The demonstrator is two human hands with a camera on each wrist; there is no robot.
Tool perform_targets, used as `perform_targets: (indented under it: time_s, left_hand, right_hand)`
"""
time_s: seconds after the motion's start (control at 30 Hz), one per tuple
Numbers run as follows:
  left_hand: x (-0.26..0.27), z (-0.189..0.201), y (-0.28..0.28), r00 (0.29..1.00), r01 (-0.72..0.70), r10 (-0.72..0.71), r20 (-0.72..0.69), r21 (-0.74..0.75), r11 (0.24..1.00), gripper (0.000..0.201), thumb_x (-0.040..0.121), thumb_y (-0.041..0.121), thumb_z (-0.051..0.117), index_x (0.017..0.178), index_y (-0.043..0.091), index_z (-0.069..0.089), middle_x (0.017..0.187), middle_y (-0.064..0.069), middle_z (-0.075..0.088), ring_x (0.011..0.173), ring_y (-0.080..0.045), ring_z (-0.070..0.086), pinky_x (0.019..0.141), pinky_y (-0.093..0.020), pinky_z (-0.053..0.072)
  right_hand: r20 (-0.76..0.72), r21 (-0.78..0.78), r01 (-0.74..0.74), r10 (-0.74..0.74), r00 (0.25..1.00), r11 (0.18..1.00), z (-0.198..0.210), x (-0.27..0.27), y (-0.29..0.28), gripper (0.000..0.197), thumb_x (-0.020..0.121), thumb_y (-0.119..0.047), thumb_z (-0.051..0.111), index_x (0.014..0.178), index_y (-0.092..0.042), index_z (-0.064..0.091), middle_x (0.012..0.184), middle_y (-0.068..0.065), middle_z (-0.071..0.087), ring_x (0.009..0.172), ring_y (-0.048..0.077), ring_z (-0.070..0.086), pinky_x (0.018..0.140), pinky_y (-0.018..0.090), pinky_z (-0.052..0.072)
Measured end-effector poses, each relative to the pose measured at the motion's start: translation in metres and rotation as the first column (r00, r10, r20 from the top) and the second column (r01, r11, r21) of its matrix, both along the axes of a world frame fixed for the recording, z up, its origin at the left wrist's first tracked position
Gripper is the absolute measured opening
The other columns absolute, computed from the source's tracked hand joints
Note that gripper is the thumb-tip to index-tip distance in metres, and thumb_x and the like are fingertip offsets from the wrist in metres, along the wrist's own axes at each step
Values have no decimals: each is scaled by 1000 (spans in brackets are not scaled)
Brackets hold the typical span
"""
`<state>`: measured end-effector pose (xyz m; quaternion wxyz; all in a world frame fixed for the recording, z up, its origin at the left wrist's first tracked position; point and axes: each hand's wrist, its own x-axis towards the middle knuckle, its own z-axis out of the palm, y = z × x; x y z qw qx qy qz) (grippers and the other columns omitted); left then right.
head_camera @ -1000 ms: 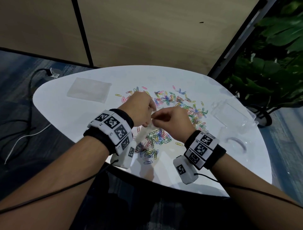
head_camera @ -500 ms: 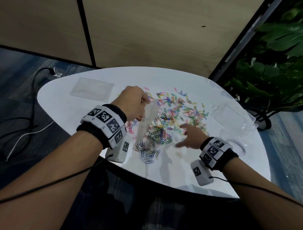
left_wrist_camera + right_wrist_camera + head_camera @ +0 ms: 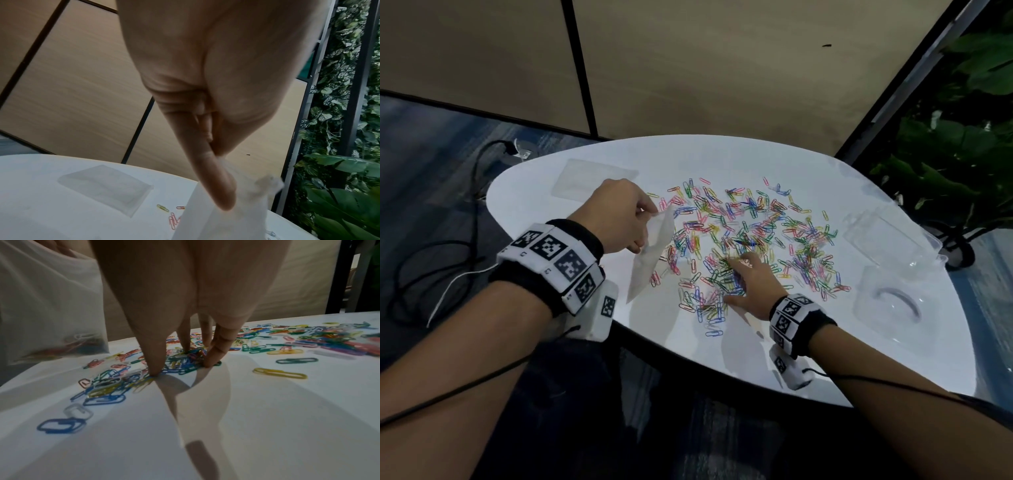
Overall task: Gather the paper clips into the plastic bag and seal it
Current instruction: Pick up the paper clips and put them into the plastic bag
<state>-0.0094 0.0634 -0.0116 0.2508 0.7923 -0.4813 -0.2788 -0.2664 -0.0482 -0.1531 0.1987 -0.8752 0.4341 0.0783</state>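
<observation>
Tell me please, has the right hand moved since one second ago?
Yes. The right hand left the plastic bag that the left hand pinches, and went down to the paper clips on the white table.

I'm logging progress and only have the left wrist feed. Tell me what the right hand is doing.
Observer: The right hand is down among the paper clips, its fingertips touching the table around a small cluster.
Operator: Report whether the bag holds anything.
Observer: The right wrist view shows a few clips at the bottom of the plastic bag, which the left hand pinches by its top edge.
Operator: Say how much is left to gather.
Observer: In the head view, most clips lie spread loose over the white table.
</observation>
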Motion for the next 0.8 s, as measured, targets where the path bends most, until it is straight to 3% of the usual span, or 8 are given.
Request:
perform_targets:
  time_s: [0.07, 0.2, 0.3, 0.4, 0.47, 0.57, 0.67, 0.8]
  left_hand:
    - [4, -2, 3, 1000, 0, 0, 6, 15, 1000, 25, 101, 5, 51, 118, 5, 71, 62, -7, 71, 41, -6, 66, 48, -14, 56]
    - [7, -1, 5, 1000, 2, -2, 11, 30, 1000, 26, 102, 6, 51, 119, 5, 70, 64, -8, 71, 49, -13, 70, 52, -18, 58]
    - [4, 0, 3, 1000, 13, -14, 13, 35, 999, 27, 102, 6, 50, 120, 5, 69, 64, -8, 71, 54, -19, 72, 58, -24, 61]
    - [1, -1, 1, 1000, 26, -27, 15, 45, 999, 27, 102, 6, 50, 121, 6, 69, 65, -8, 72, 55, -20, 72, 59, -24, 61]
    - [0, -1, 0, 1000, 25, -25, 8, 48, 999, 27, 102, 7, 51, 121, 7, 69, 67, -9, 72, 55, -20, 72, 57, -22, 59]
    - [-3, 0, 0, 1000, 26, -26, -4, 45, 999, 26, 102, 8, 51, 122, 6, 69, 70, -11, 74, 58, -23, 74, 59, -24, 60]
    - [-7, 2, -2, 999, 47, -46, -15, 40, 998, 27, 103, 9, 51, 124, 4, 67, 73, -14, 75, 62, -26, 75, 61, -25, 61]
    - [-14, 3, -7, 997, 73, -72, -11, 18, 997, 28, 103, 10, 51, 125, 4, 67, 74, -15, 76, 62, -25, 76, 62, -26, 62]
  right_hand:
    - [17, -32, -11, 12, 1000, 999, 1, 2, 0, 58, 86, -33, 70, 139, -18, 51, 144, 11, 39, 125, 32, 45, 106, 39, 41]
    - [84, -135, -38, 50, 995, 990, 1, 3, -2, 15, 89, -9, 63, 99, -7, 73, 100, 12, 62, 89, 29, 63, 79, 32, 53]
    - [115, -107, 64, -51, 992, 992, 3, 1, -11, 15, 85, -3, 62, 84, -6, 77, 86, 10, 70, 77, 26, 67, 72, 32, 56]
    - [209, -7, 256, -249, 946, 967, 16, 0, -20, 12, 85, -7, 67, 87, -11, 78, 81, 5, 75, 71, 17, 69, 73, 28, 59]
    - [305, 150, 373, -402, 863, 916, 29, 1, -27, 9, 85, -9, 70, 91, -9, 77, 79, 7, 75, 73, 19, 72, 77, 27, 58]
    - [427, 446, 421, -601, 676, 790, 56, 7, -33, 8, 82, -6, 74, 90, -8, 76, 82, 10, 76, 77, 24, 75, 83, 37, 60]
    - [504, 696, 258, -712, 489, 670, 89, 22, -26, 11, 81, 1, 72, 92, -2, 73, 98, 20, 73, 83, 26, 73, 85, 35, 59]
    - [493, 853, -40, -776, 393, 521, 126, 44, -3, 25, 88, 2, 63, 112, 10, 64, 102, 19, 71, 88, 21, 72, 78, 21, 58]
